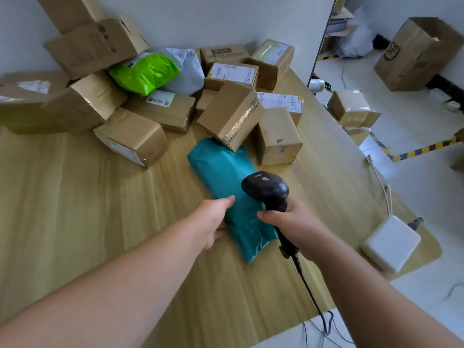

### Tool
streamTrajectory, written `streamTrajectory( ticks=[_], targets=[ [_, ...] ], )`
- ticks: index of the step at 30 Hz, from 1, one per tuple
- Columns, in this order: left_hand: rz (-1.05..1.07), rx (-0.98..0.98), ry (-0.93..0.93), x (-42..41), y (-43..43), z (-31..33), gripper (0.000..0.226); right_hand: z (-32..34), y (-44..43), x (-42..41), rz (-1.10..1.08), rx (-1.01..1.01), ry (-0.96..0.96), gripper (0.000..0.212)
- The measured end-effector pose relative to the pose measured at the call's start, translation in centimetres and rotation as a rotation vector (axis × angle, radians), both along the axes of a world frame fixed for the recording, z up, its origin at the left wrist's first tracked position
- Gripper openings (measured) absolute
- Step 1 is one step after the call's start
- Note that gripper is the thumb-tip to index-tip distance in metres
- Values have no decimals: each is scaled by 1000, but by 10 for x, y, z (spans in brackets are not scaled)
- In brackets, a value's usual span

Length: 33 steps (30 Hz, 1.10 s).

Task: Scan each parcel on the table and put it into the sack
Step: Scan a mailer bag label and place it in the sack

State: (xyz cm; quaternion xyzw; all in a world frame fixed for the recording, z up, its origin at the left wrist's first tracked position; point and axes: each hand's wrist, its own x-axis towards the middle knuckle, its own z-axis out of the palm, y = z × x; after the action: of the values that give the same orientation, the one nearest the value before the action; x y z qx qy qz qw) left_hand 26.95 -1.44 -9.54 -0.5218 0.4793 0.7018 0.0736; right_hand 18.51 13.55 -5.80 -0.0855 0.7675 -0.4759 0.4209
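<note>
The teal parcel [227,182] lies lengthwise on the tabletop [100,222], its far end under a tilted cardboard box [229,114]. My left hand [213,222] grips its near left edge, fingers curled beneath. My right hand [288,219] is wrapped around the black scanner [266,188], above the parcel's right side. More boxes [100,109] crowd the far side; a white adapter [391,243] sits right.
</note>
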Motion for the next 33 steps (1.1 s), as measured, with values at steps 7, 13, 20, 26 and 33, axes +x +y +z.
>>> streamTrajectory(
  ticks=[7,13,20,26,33],
  targets=[
    [128,140,14,46,-36,16,33,-2,-35,39,97,-86,-177,21],
    [160,122,-4,104,-69,43,30,19,-76,60,300,-112,-227,27],
    [37,-105,-111,173,-103,89,48,60,-121,81,406,-122,-103,31],
    [26,-593,-288,212,-131,121,52,96,-158,109,426,-256,-37,27],
    [-189,-1246,-822,243,-158,135,56,120,-192,151,475,-320,10,28]
  ],
)
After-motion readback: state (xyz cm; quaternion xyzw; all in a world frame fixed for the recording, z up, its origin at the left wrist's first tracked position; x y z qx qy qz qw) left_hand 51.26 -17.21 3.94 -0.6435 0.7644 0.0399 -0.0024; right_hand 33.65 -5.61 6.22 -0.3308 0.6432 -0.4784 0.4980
